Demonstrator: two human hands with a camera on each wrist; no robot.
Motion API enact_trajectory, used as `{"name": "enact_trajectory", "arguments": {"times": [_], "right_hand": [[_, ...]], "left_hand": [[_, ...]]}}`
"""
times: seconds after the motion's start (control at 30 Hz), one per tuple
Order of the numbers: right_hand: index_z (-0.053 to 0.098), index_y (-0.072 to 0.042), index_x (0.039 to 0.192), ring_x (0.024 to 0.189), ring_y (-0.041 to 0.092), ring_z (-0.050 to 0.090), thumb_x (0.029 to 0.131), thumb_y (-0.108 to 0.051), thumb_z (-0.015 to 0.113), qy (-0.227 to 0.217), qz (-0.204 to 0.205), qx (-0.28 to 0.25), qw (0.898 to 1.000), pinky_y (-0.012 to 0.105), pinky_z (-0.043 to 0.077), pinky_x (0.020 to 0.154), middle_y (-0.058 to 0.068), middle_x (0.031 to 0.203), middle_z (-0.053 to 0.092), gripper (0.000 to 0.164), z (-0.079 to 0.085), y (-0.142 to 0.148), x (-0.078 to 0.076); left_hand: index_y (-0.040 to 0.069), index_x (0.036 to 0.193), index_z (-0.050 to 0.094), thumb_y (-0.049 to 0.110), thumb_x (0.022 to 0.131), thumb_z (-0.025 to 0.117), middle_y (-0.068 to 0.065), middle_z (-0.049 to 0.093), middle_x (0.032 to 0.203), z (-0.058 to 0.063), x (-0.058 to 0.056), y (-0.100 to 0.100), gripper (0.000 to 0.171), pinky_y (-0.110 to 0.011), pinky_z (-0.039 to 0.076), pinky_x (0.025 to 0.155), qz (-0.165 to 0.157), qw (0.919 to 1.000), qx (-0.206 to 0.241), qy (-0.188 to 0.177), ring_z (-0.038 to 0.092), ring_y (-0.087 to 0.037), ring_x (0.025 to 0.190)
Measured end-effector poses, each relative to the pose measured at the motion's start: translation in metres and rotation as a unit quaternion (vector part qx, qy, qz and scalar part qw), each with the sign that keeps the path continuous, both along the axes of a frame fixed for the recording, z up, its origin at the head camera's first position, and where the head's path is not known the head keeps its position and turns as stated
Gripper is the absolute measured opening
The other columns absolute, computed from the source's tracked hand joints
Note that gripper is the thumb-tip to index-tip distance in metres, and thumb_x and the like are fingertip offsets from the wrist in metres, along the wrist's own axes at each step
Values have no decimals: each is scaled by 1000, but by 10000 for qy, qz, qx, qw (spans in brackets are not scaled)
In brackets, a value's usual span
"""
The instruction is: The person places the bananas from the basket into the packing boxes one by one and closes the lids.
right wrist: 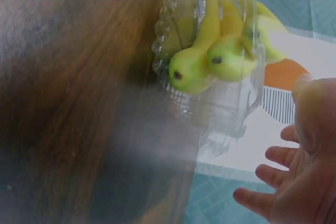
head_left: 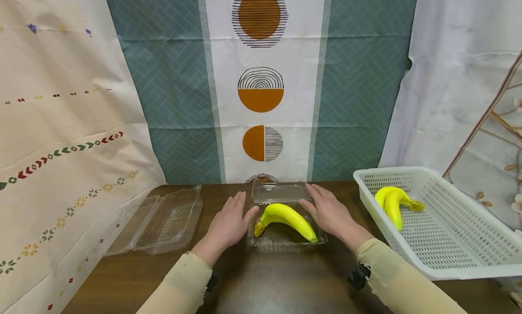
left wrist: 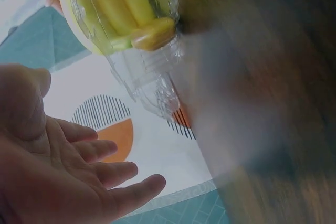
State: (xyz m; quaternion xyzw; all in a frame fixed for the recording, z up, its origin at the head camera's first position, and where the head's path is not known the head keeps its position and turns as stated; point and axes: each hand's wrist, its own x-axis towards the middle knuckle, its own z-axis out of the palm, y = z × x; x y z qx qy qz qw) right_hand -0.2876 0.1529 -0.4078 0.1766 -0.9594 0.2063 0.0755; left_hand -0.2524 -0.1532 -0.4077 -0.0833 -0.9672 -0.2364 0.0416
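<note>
A bunch of yellow bananas [head_left: 285,214] lies in a clear plastic clamshell container [head_left: 265,243] at the middle of the table. The container's lid [head_left: 277,194] is raised at the back. To the left of the container is my left hand [head_left: 228,221], its fingers extended, the thumb close to the bananas' stem end. My right hand [head_left: 332,213] is on the opposite side with straight fingers, near the lid's right edge; whether it touches the plastic I cannot tell. Both wrist views show an open palm facing the container, holding nothing: the left palm [left wrist: 63,166] and the right palm [right wrist: 310,166].
A second clear clamshell [head_left: 173,221] lies opened on the left of the brown table [head_left: 265,282]. On the right stands a white perforated basket [head_left: 452,241] with another bunch of bananas [head_left: 393,205] in it. Patterned cloths [head_left: 269,55] hang behind and at the sides.
</note>
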Motion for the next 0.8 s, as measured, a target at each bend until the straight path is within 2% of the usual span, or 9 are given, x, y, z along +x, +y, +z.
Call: {"name": "enact_trajectory", "arguments": {"times": [0.3, 0.57, 0.8], "right_hand": [[28, -2, 174, 160, 51, 31, 117, -47, 52, -272, -78, -59, 9996, 73, 35, 121, 28, 176, 31, 76, -5, 6, -8], [26, 1, 174, 162, 51, 27, 118, -44, 54, -249, -89, -83, 9996, 71, 33, 124, 30, 175, 30, 77, -11, 8, -15], [24, 0, 174, 162, 51, 27, 118, -48, 50, -332, -116, -64, 9994, 71, 34, 122, 30, 176, 29, 79, -17, 9, -22]], "left_hand": [[2, 175, 25, 59, 114, 50, -17, 24, 181, -2, -16, 0, 87, -66, 25, 130, 31, 9998, 85, -163, 19, -40, 168], [1, 174, 27, 56, 115, 50, -19, 24, 181, -4, -26, 1, 84, -67, 24, 129, 100, 9999, 54, -129, 19, -42, 167], [1, 174, 26, 56, 117, 46, -19, 25, 181, -3, -34, 3, 82, -64, 21, 131, 102, 9997, 113, -204, 19, -42, 167]]}}
